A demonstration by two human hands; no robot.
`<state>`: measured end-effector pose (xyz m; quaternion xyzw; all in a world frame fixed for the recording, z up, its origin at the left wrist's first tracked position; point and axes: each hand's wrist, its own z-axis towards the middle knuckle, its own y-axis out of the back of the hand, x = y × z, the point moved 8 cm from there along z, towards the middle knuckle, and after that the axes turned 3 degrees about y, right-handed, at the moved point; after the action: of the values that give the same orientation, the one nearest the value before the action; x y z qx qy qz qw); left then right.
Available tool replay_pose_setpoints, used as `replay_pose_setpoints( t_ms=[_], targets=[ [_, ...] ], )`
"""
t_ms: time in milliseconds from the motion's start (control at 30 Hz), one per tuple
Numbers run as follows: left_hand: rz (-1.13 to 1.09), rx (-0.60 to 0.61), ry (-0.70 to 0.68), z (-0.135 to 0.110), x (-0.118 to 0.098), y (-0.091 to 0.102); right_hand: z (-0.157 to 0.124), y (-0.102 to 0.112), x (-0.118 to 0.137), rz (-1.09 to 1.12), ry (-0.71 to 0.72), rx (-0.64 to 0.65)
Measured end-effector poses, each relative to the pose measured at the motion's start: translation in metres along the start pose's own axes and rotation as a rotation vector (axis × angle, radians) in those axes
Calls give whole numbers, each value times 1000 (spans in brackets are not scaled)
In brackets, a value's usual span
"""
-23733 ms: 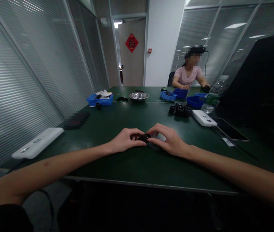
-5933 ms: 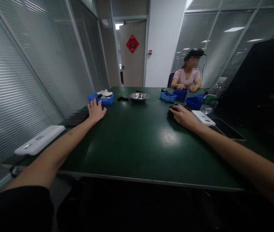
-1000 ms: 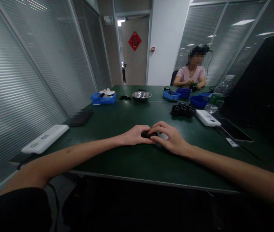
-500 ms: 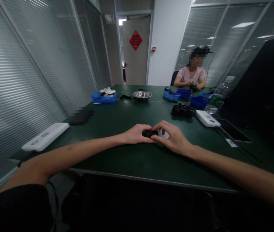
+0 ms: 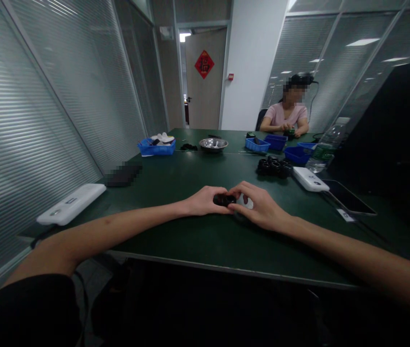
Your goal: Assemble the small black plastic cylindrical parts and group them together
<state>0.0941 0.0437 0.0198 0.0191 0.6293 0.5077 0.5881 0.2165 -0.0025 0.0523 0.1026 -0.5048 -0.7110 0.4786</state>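
Observation:
Between my two hands, just over the dark green table (image 5: 190, 236), is a small glossy black part (image 5: 223, 199); its exact kind does not show. My left hand (image 5: 206, 200) is closed around its left side, with thumb and fingers curved about it. From the right, my right hand (image 5: 258, 202) pinches the part's right end between thumb and fingertips. Something whitish and see-through (image 5: 248, 203) shows inside the curl of my right hand, too small to name. Fingers cover much of the black part.
Several black ring-like parts (image 5: 274, 166) lie in a heap ahead right. A white power bank (image 5: 310, 179), a phone (image 5: 349, 196) and a water bottle (image 5: 325, 147) stand beyond. Further back are a metal bowl (image 5: 213, 145), blue trays (image 5: 157, 147) and a seated person (image 5: 286, 113).
The view has tilted up very slightly. Both hands keep the same hold on the black part, with hardly any visible movement.

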Motion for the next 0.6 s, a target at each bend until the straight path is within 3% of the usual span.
replay_pose_setpoints(
  t_ms=[133,267,500,600],
  targets=[
    [18,1,14,0,0,1,-2,1,8,-6,51,5],
    [11,7,19,0,-1,1,-3,0,3,-5,-7,-65],
    [9,-4,15,-1,-1,2,-4,-2,4,89,19,-52],
    [-7,2,18,-1,-1,2,-5,0,0,81,-46,-112]
  ],
)
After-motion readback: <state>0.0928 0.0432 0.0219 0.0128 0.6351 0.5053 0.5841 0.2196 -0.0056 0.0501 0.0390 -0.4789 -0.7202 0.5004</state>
